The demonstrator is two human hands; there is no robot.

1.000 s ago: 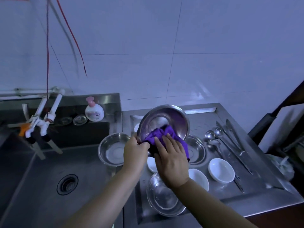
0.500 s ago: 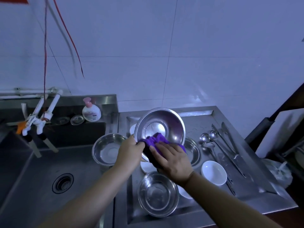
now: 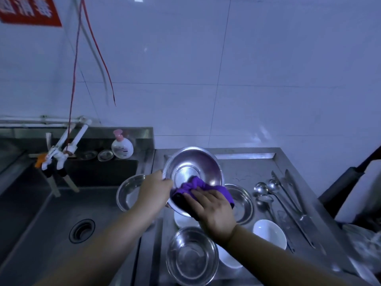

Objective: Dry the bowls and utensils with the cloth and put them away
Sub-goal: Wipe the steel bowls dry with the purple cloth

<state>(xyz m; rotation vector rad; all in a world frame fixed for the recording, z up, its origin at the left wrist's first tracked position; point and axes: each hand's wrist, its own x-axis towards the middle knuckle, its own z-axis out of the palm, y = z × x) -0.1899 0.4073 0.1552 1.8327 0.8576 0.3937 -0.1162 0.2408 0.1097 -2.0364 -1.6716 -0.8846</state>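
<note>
We grip one steel bowl (image 3: 192, 172) with our left hand (image 3: 154, 190), right hand (image 3: 212, 207) pressing the cloth (image 3: 198, 187) inside (other bowls, utensils (image 3: 284, 199) wait).

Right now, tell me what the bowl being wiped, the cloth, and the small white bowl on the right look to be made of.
Held bowl: likely stainless steel, shiny, with bright mirror-like reflections inside.
Cloth: soft purple fabric, matte, bunched into folds under the right hand; possibly microfibre, hard to tell.
White bowl: smooth, glossy and opaque; could be ceramic or melamine.
</note>
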